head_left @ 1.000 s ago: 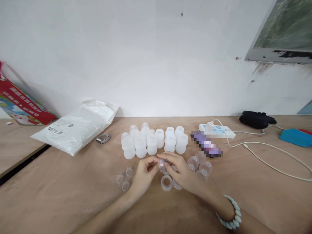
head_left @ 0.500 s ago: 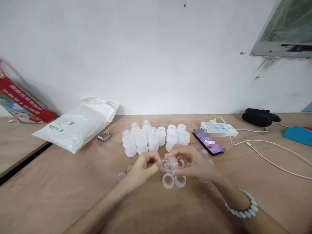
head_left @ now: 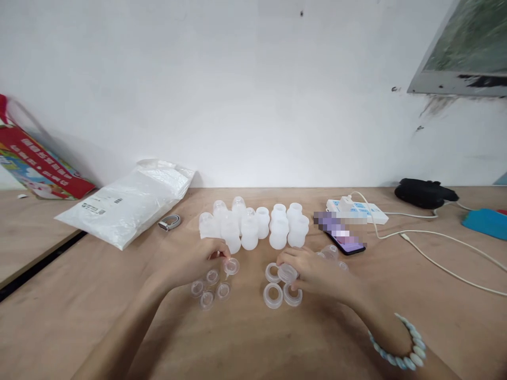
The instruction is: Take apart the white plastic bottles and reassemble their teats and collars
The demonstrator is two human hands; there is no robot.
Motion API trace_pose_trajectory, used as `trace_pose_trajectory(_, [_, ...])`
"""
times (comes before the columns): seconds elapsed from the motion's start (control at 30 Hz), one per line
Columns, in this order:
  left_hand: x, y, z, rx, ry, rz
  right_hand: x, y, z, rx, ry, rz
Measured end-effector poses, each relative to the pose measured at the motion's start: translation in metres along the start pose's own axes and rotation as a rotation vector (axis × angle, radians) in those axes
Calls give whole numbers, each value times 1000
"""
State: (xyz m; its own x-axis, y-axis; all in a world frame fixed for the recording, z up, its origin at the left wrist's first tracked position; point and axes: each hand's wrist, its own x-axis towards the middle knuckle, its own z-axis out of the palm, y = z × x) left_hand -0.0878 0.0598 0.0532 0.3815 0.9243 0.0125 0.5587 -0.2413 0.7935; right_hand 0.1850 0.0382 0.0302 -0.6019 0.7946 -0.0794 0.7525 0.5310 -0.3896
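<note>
My left hand (head_left: 212, 253) pinches a clear bottle teat (head_left: 232, 267) by its edge, just above the table. Below it, several more teats (head_left: 206, 300) lie in a loose cluster. In my right hand (head_left: 304, 269) is a translucent round cap (head_left: 287, 273), tilted and gripped between thumb and fingers. It hovers over several translucent screw rings (head_left: 273, 295) on the table, partly hiding them. Beyond the hands stand small frosted baby bottles: a left group with clear domed tops (head_left: 238, 207) and a right group of open-necked bottles (head_left: 278, 232). Clear domed covers (head_left: 330, 252) lie behind my right hand.
A phone (head_left: 343, 235) and a white power strip (head_left: 356, 210) with cables lie at the right, near a black case (head_left: 425, 193). On the left are a white plastic mailer (head_left: 130, 203), a coiled grey band (head_left: 169, 222) and a red printed bag (head_left: 43, 163).
My hands were together over the rings, with the clear pieces touching. They have moved apart: the left went left with the teat, while the right stays over the rings with the cap.
</note>
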Motion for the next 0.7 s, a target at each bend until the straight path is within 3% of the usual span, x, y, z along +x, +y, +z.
trace_pose_trajectory(0.2, [7,-13,10,580,-96,4,-1,-3,-5,7,-23,17])
trace_pose_trajectory(0.4, [13,-30,28,867,-157,-83,0,-4,-2,-31,7,-3])
trace_pose_trajectory(0.5, [14,-27,31,957,-163,-113,10,-5,-3,-88,128,-5])
trace_pose_trajectory(0.7, [8,-14,33,1028,-160,-91,58,-14,-18,-311,525,-24])
